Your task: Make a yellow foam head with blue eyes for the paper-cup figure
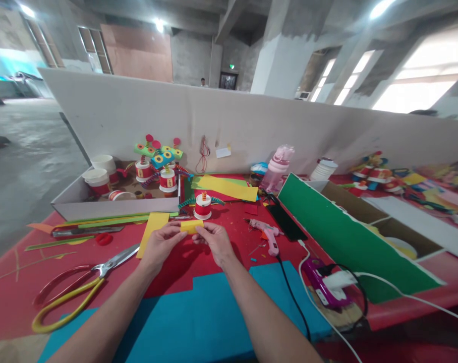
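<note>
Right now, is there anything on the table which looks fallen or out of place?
Yes: one paper cup appears tipped over in the white box, while the cups behind it stand upright.

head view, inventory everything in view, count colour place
paper piece: one, yellow, in hands
cup figure: one, red and white, beyond paper piece
scissors: one, red and yellow handles, left
glue gun: one, pink, right
phone: one, black, right
power strip: one, purple, near right
shallow box: one, white, back left
cups: several, red and white, in shallow box
figures: at least two, multicoloured, in shallow box
bottle: one, pink, back
divided box: one, green side, right
sheeting: count unclear, blue, front
partition: one, white, back
table: one, red, underneath
left hand: one, bare, centre
right hand: one, bare, centre
</note>
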{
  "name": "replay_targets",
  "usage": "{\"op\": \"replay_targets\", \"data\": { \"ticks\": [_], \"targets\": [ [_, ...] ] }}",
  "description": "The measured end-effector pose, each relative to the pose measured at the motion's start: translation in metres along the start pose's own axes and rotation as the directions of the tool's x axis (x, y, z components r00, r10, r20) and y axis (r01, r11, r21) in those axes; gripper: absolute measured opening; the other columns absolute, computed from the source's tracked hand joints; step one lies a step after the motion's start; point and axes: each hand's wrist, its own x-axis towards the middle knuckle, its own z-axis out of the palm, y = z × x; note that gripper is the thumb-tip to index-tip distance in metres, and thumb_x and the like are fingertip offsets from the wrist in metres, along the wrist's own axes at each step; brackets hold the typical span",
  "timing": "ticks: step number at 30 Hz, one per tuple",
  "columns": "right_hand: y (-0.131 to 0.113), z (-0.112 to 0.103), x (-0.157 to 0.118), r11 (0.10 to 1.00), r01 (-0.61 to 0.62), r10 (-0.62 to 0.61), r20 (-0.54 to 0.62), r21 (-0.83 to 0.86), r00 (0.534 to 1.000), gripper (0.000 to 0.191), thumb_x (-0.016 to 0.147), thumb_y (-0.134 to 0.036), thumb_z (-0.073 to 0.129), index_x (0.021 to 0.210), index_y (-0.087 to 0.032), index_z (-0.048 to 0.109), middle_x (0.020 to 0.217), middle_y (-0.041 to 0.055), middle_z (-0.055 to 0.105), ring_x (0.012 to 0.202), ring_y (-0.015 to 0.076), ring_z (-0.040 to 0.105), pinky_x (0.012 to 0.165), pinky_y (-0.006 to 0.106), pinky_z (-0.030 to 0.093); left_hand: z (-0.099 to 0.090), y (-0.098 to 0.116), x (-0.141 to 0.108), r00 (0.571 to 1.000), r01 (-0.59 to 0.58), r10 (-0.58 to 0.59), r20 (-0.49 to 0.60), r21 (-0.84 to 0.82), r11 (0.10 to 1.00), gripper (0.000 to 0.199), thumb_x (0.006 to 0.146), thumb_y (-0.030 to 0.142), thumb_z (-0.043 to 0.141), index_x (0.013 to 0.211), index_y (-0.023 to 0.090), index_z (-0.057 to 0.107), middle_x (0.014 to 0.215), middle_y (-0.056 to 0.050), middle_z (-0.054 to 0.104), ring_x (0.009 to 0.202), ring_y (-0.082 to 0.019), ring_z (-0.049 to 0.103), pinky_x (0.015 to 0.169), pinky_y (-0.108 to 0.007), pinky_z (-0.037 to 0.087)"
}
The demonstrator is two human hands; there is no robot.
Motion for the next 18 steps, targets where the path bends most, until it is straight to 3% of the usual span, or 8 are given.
{"op": "replay_targets", "data": {
  "ticks": [18],
  "targets": [
    [0.0010, 0.0030, -0.0020, 0.999, -0.014, 0.014, 0.017, 0.035, 1.000, 0.028, 0.063, -0.039, 0.076, 0.077, -0.014, 0.072, 0.061, 0.0024, 0.068, 0.057, 0.0121, 0.063, 0.064, 0.026, 0.052, 0.0008, -0.0045, 0.0014, 0.999, -0.018, 0.018, -0.032, 0.001, 1.000, 0.020, 0.063, 0.040, 0.075, 0.070, 0.021, 0.074, 0.084, -0.006, 0.067, 0.108, -0.024, 0.053, 0.094, -0.033, 0.040]
  ]
}}
